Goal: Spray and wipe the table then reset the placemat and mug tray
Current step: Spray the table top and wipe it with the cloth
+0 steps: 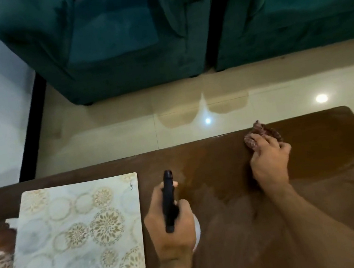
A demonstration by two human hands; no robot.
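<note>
A dark brown wooden table (319,192) is seen from above; its far edge runs from left to right, and its rounded far-right corner lies at the upper right. Beyond that edge a strip of glossy beige tiled floor (124,128) is left open, bounded farther off by two teal velvet armchairs (110,40) set side by side. A white wall with a black skirting strip (32,133) closes the left side.

A pale rectangular placemat printed with gold floral circles (77,244) is laid flat on the left part of the table, its far edge near and roughly parallel to the table's far edge. At its left side it overlaps a patterned item that is cut off by the frame and too blurred to identify. The right half of the table is bare wood, with a darker, wet-looking sheen towards the far edge.

The left hand (172,225) is held just beside the placemat's right edge, its grip closed around a white spray bottle with a black trigger head (169,202); the nozzle is pointed towards the far edge. The bottle's body is mostly hidden under the hand.

The right hand (268,161) is stretched forward with the forearm angled in from the lower right. Its fingers are curled over a crumpled reddish-brown speckled cloth (262,134), which is pressed onto the table close to the far edge.
</note>
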